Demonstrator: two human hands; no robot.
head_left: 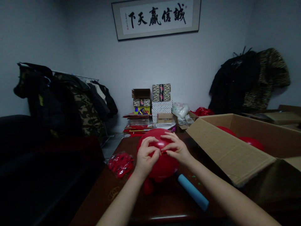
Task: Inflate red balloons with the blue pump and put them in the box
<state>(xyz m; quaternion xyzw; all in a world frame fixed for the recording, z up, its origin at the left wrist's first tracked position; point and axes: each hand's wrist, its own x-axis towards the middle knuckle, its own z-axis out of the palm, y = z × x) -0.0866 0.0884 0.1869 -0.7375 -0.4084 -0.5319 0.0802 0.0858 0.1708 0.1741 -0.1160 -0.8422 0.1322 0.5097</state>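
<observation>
A large, round red balloon (164,168) is held up over the dark wooden table, its neck facing me. My left hand (148,154) pinches thumb and forefinger together at the balloon's neck. From the other side, my right hand (177,150) pinches the same spot, its other fingers raised and curved. A small dark opening shows between the two pinches. Below and to the right lies a blue cylinder (193,191), which looks like a hand pump. Something red, partly hidden, sits under the balloon beside my left wrist.
A clear bag of red items (121,164) and several rubber bands (113,193) lie on the table (162,208) to the left. At the right stands an open cardboard box (231,150) with red balloons (252,142) inside. Stacked boxes (161,108) stand behind; a dark sofa (35,182) is left.
</observation>
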